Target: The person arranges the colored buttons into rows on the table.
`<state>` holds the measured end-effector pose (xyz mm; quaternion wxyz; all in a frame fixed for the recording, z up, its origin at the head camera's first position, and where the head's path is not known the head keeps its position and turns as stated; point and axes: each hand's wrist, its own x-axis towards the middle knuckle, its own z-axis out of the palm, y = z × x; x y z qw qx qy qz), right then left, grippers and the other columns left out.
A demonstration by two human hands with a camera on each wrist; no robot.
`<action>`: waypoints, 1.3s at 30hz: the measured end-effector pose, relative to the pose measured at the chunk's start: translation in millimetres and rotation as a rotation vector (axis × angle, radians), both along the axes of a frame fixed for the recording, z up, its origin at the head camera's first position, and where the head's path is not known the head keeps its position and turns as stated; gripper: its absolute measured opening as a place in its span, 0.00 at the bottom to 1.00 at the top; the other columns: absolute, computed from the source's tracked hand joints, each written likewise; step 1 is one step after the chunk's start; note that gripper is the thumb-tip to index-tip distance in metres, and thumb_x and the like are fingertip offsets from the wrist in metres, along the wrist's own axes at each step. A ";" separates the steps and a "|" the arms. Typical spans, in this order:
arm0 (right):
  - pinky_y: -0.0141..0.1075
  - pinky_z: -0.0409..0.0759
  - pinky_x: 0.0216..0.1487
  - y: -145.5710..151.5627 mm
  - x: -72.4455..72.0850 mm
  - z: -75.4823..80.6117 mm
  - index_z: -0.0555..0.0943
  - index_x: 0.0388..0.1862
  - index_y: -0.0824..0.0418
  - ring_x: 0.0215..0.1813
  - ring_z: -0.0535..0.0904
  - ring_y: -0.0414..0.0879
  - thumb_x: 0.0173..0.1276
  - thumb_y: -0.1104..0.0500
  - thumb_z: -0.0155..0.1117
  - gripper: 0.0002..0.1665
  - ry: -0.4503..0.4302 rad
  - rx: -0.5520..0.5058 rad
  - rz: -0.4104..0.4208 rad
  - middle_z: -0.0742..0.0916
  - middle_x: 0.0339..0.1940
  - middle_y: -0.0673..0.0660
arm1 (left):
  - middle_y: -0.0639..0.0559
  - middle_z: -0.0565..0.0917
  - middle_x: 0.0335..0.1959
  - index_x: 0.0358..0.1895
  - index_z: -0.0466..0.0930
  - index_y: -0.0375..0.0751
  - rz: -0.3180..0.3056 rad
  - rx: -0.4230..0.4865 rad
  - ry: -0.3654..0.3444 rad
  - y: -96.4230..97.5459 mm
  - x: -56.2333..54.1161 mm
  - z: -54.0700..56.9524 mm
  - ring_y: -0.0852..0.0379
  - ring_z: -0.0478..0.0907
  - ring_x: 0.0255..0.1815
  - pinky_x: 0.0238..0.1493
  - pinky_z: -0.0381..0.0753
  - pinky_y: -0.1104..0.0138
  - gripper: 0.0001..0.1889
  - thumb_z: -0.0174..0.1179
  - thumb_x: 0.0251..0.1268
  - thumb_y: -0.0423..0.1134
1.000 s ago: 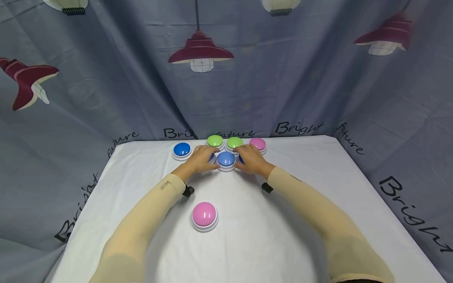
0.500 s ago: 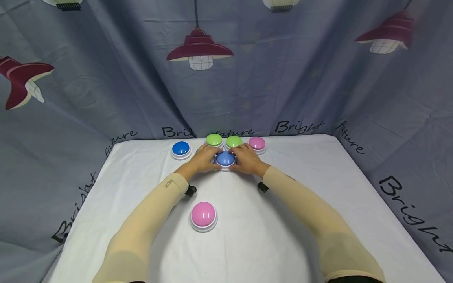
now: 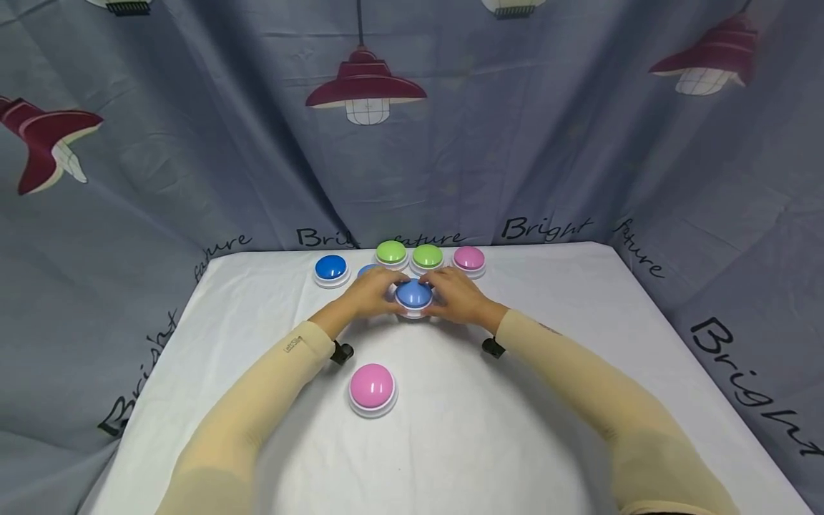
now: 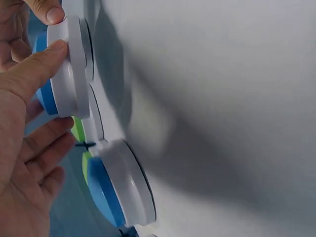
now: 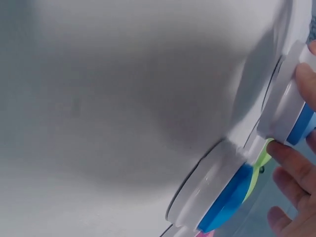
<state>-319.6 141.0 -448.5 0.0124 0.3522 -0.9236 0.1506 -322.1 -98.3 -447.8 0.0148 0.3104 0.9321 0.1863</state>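
Observation:
A blue dome buzzer button [image 3: 414, 294] with a white base is held between both hands near the back of the table. My left hand [image 3: 372, 292] grips its left side, thumb and fingers on the white rim, as the left wrist view shows on the button [image 4: 74, 74]. From the other side my right hand [image 3: 458, 296] grips the same rim. A shadow lies beside the base, which looks slightly raised. Another blue button [image 4: 123, 182] stands close to the left hand, mostly hidden in the head view. One more blue button [image 5: 210, 190] sits beside the right hand, hidden in the head view.
Two green buttons [image 3: 390, 252] and a pink button [image 3: 469, 259] line the back edge, with a blue button [image 3: 331, 269] at their left. Nearer me, a pink button [image 3: 371, 388] stands on the white-covered table [image 3: 463, 429]. A grey-blue curtain [image 3: 489, 143] hangs behind.
Both hands have closed in on the middle blue button and grip it. It has shifted slightly towards me relative to the green buttons. The other buttons stay in place.

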 end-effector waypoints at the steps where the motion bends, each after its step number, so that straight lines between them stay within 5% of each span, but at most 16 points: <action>1: 0.50 0.64 0.67 0.9 3.6 -0.1 0.76 0.61 0.56 0.62 0.71 0.53 0.59 0.43 0.75 0.35 -0.005 -0.004 0.004 0.83 0.54 0.54 | 0.53 0.81 0.56 0.64 0.76 0.46 -0.001 0.001 -0.010 0.5 3.6 0.4 0.54 0.73 0.61 0.67 0.65 0.57 0.35 0.74 0.53 0.54; 7: 0.48 0.73 0.62 5.6 26.4 1.4 0.74 0.63 0.55 0.59 0.74 0.51 0.59 0.43 0.75 0.37 -0.079 -0.021 0.018 0.83 0.54 0.53 | 0.52 0.82 0.53 0.61 0.76 0.45 -0.014 0.046 -0.087 4.8 25.9 6.5 0.56 0.77 0.54 0.58 0.75 0.62 0.35 0.77 0.49 0.52; 16: 0.45 0.76 0.62 15.8 60.5 3.0 0.73 0.64 0.56 0.61 0.77 0.47 0.59 0.45 0.76 0.38 -0.188 -0.055 0.056 0.83 0.57 0.53 | 0.54 0.82 0.45 0.57 0.76 0.43 -0.105 0.045 -0.108 14.3 56.1 11.6 0.60 0.78 0.45 0.49 0.78 0.69 0.34 0.78 0.46 0.51; 31: 0.42 0.74 0.64 25.7 112.0 -3.0 0.74 0.63 0.54 0.61 0.76 0.44 0.57 0.43 0.77 0.39 -0.216 -0.051 0.072 0.82 0.58 0.50 | 0.55 0.82 0.45 0.56 0.76 0.44 -0.138 0.038 -0.136 23.1 107.3 3.9 0.61 0.78 0.45 0.48 0.79 0.70 0.34 0.78 0.46 0.54; 39: 0.41 0.76 0.62 28.4 132.2 -8.5 0.75 0.62 0.54 0.60 0.77 0.43 0.57 0.42 0.76 0.37 -0.169 -0.059 0.134 0.82 0.57 0.49 | 0.55 0.82 0.44 0.54 0.76 0.44 -0.162 0.044 -0.094 22.4 131.8 -1.2 0.61 0.79 0.43 0.47 0.80 0.69 0.34 0.78 0.45 0.55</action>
